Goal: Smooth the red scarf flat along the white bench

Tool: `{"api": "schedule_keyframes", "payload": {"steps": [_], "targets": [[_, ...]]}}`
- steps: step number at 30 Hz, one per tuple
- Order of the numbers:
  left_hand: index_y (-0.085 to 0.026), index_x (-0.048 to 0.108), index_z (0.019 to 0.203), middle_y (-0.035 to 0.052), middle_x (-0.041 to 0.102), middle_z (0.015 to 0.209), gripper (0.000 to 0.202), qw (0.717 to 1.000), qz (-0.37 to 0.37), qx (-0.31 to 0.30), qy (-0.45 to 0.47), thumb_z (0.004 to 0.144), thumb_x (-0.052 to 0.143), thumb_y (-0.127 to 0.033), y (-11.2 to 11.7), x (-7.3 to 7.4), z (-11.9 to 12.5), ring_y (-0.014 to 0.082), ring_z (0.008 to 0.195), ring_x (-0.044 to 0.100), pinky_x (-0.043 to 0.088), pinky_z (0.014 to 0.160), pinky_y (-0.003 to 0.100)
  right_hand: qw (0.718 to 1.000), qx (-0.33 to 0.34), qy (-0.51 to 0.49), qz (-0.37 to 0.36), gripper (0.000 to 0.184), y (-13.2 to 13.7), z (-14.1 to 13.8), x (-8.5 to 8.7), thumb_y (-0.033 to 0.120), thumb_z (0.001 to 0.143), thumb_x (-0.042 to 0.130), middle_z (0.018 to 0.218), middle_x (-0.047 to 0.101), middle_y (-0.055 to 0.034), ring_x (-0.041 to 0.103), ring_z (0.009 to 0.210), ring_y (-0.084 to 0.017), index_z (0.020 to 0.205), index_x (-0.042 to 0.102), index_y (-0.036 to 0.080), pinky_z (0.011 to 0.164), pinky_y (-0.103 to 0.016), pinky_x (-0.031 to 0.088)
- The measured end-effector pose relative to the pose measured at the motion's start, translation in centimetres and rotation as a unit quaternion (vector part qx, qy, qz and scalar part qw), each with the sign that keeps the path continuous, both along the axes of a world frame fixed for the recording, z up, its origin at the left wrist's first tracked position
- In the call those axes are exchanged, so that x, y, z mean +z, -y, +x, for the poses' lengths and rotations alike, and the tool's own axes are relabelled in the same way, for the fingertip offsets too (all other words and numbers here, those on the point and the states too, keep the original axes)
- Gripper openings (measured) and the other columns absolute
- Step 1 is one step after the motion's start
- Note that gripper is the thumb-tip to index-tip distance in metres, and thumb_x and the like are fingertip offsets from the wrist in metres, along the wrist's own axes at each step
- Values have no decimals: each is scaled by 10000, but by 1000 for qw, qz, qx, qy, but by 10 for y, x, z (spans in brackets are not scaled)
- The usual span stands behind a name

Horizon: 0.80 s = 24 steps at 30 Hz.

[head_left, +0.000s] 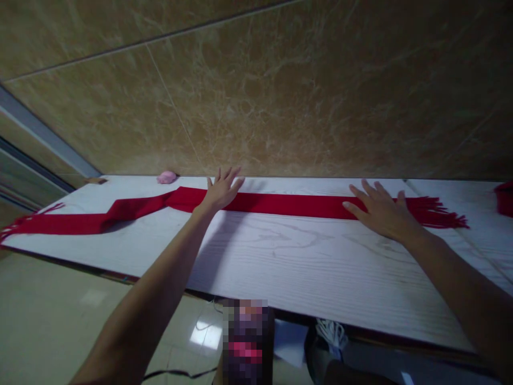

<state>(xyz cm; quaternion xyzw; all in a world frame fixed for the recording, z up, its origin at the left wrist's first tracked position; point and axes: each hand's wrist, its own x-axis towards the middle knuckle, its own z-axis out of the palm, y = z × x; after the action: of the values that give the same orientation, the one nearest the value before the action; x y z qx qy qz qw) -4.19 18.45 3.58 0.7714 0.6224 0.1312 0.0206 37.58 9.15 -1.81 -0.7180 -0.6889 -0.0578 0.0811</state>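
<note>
A long red scarf (pixel 288 205) with fringed ends stretches across the white wood-grain table (pixel 280 262). Its right half lies straight and flat, while the left part bends and folds over toward the table's left end. My left hand (pixel 222 191) is over the scarf left of its middle, fingers spread and holding nothing. Near the right fringe, my right hand (pixel 382 211) is also spread open over the cloth. Whether either palm presses on the scarf or hovers just above it, I cannot tell.
A small pink object (pixel 166 177) and a brown piece (pixel 96 181) sit by the tiled wall (pixel 256 96). Another red cloth (pixel 505 199) shows at the right edge. Below the table's front edge hangs a bundle of white cord (pixel 332 332).
</note>
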Motion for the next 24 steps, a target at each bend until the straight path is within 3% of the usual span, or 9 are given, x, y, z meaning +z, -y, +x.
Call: {"api": "schedule_keyframes", "payload": {"steps": [5, 11, 17, 24], "targets": [[-357, 331, 1660, 20, 214, 1773, 646, 994, -31, -101, 11, 1086, 220, -630, -2, -8, 46, 339, 1653, 45, 72, 1278, 692, 1000, -23, -7, 11, 754, 0, -5, 2, 627, 1042, 232, 1731, 308, -152, 231, 1596, -412, 1633, 410, 194, 1194, -788, 230], [-344, 339, 1660, 10, 190, 1776, 682, 982, -63, -178, -7, 1070, 241, -672, 1, -24, 53, 347, 1654, 13, 17, 1281, 693, 998, -9, -10, 54, 675, -7, 2, -10, 612, 1047, 284, 1704, 367, -167, 301, 1568, -429, 1571, 500, 246, 1172, -800, 261], [-368, 269, 1680, 6, 149, 1782, 720, 975, -115, -190, -19, 1053, 202, -716, 5, -29, 51, 340, 1653, 4, 2, 1287, 675, 1000, -4, -27, 15, 723, -3, -7, -2, 590, 1074, 219, 1723, 287, -219, 235, 1590, -434, 1570, 493, 140, 1206, -782, 184], [-349, 182, 1702, 26, 29, 1794, 749, 980, -117, -157, -47, 1050, 222, -716, 3, -34, 54, 359, 1647, -18, 36, 1294, 655, 998, -18, -50, -21, 737, -3, -6, -3, 595, 1076, 216, 1745, 228, -201, 183, 1607, -418, 1620, 425, 144, 1222, -764, 128]]}}
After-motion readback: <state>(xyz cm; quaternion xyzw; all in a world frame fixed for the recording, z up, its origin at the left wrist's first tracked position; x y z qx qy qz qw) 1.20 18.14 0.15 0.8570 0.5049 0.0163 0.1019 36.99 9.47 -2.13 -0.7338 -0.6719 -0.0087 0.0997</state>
